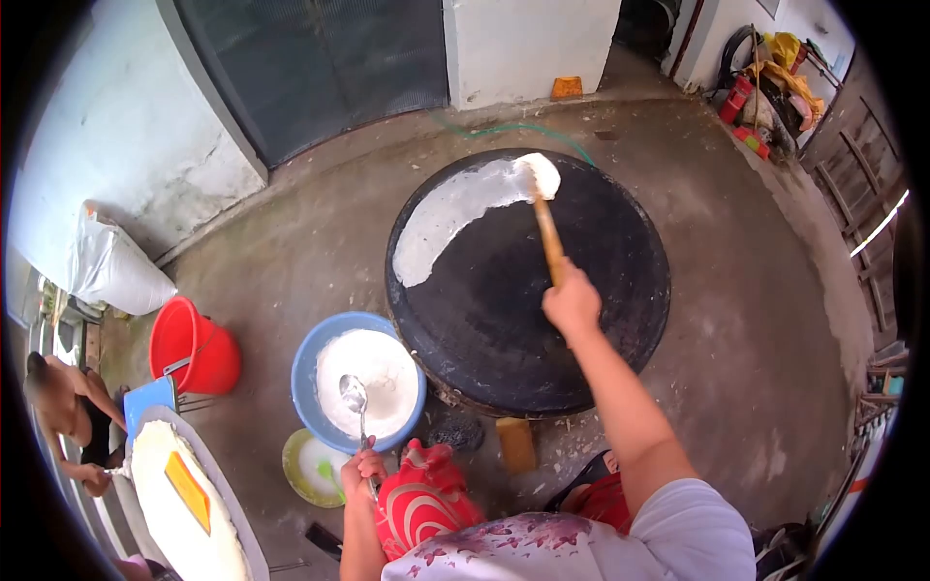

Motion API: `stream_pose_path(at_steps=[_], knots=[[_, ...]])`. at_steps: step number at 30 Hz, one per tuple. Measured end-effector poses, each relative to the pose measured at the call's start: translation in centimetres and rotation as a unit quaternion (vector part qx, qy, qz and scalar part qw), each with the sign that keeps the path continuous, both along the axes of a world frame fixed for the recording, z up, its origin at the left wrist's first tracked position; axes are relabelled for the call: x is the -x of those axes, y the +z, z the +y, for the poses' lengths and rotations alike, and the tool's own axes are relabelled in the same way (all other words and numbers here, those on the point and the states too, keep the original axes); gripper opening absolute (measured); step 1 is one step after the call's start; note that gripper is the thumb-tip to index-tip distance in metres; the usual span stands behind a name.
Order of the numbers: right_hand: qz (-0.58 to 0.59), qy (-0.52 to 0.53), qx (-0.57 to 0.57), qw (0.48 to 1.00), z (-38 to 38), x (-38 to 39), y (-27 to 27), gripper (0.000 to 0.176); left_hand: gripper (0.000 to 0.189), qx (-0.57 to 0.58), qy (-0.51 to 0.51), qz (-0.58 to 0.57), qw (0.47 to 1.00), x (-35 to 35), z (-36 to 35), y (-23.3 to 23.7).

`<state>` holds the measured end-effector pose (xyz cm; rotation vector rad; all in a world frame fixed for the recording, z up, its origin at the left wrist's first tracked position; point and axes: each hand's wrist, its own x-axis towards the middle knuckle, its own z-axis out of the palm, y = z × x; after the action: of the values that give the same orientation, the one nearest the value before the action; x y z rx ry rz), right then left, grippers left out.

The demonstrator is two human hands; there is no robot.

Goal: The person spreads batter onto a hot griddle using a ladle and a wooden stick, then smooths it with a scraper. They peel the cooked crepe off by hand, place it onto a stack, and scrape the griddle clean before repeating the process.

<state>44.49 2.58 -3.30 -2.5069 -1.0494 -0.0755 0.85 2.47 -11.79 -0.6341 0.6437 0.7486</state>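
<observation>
My right hand [572,302] is wrapped round the handle of a wooden spreader [548,232]. The tool's far end lies in a white lump of batter at the back rim of a large round black griddle [542,320]. A curved band of thin white batter [426,232] covers the griddle's left and back edge. Down at the left, my left hand [363,472] grips a metal spoon [354,394], its bowl over a blue basin [306,382] of white batter [387,366]. Beside the basin, partly hidden, stands a yellow-green bowl [296,474] holding white stuff and something bright green.
A red bucket [199,353] stands left of the basin, near a white sack [121,266]. At lower left, a tray holds a pale sheet with a yellow scraper [188,492]. Another person [73,416] is at far left. A yellow block [515,445] sits before the griddle.
</observation>
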Motion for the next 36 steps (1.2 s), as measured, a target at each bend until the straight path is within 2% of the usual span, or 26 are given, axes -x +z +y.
stream_pose_path(at_steps=[2, 4, 5, 7, 10, 13, 15, 17, 20, 21, 23, 25, 26, 30, 32, 34, 35, 36], knots=[[-0.011, 0.037, -0.016, 0.999, 1.2, 0.5, 0.2, 0.049, 0.029, 0.003, -0.004, 0.007, 1.000, -0.4, 0.0, 0.3], [-0.104, 0.020, 0.107, 0.989, 3.7, -2.2, -0.3, 0.048, 0.029, 0.008, -0.011, 0.022, 1.000, -0.6, -0.1, 0.5], [-0.105, -0.021, 0.098, 0.989, 3.4, -4.5, -0.9, 0.047, 0.028, 0.010, -0.009, 0.022, 1.000, -0.7, -0.2, 0.7], [-0.067, -0.022, 0.082, 0.994, 1.1, -5.0, 0.2, 0.050, 0.028, 0.011, -0.008, 0.018, 1.000, 0.0, -0.2, 0.6], [0.023, -0.052, 0.073, 0.996, -2.0, 0.4, 0.5, 0.063, 0.029, -0.020, -0.004, 0.015, 1.000, 0.2, 0.1, 0.0], [-0.042, 0.095, 0.084, 0.991, -2.0, 2.2, -0.8, 0.060, 0.030, -0.019, -0.005, 0.027, 0.999, 0.0, 0.2, 0.0], [-0.099, -0.005, 0.129, 0.987, -1.6, -2.0, -1.0, 0.056, 0.030, -0.020, -0.014, 0.025, 0.999, 0.1, 0.0, 0.2], [-0.051, -0.048, 0.128, 0.989, -3.0, -4.7, -0.8, 0.056, 0.030, -0.029, -0.023, 0.015, 0.999, 0.4, 0.3, 0.4], [0.025, -0.079, 0.084, 0.993, -3.6, -1.4, 0.7, 0.065, 0.029, -0.030, -0.008, 0.025, 0.999, 0.7, 0.3, -0.4], [0.055, -0.079, 0.063, 0.993, -2.7, 0.1, 1.4, 0.061, 0.029, -0.031, -0.008, 0.022, 0.999, 0.4, 0.4, -0.3], [0.005, 0.012, 0.087, 0.996, 0.1, 0.2, 1.3, 0.056, 0.029, -0.021, -0.006, 0.038, 0.999, 0.3, 0.4, 0.1], [-0.088, 0.018, 0.119, 0.989, 2.5, -2.7, -0.7, 0.049, 0.029, -0.023, -0.010, 0.032, 0.999, 0.1, 0.2, 0.2], [-0.121, -0.024, 0.140, 0.982, 2.6, -4.6, -1.1, 0.046, 0.029, -0.023, -0.013, 0.025, 0.999, 0.3, 0.0, 0.4], [-0.062, -0.081, 0.145, 0.984, -3.7, -6.0, 1.2, 0.045, 0.029, -0.032, -0.015, 0.017, 0.999, 0.4, 0.1, 0.7], [-0.047, -0.094, 0.144, 0.984, -7.8, -4.7, 1.2, 0.044, 0.030, -0.035, -0.001, 0.083, 0.996, 0.1, 0.2, 1.7], [-0.007, -0.072, 0.033, 0.997, -10.8, -4.6, -0.4, 0.041, 0.029, -0.040, 0.003, 0.086, 0.995, 0.1, 0.7, 2.1], [-0.003, -0.074, 0.031, 0.997, -11.5, -5.0, -0.7, 0.041, 0.029, -0.042, 0.008, 0.092, 0.995, 0.2, 0.8, 2.4], [0.119, -0.030, -0.065, 0.990, -12.2, -5.4, -0.8, 0.038, 0.029, -0.043, 0.004, 0.097, 0.994, 0.4, 0.8, 2.9]])
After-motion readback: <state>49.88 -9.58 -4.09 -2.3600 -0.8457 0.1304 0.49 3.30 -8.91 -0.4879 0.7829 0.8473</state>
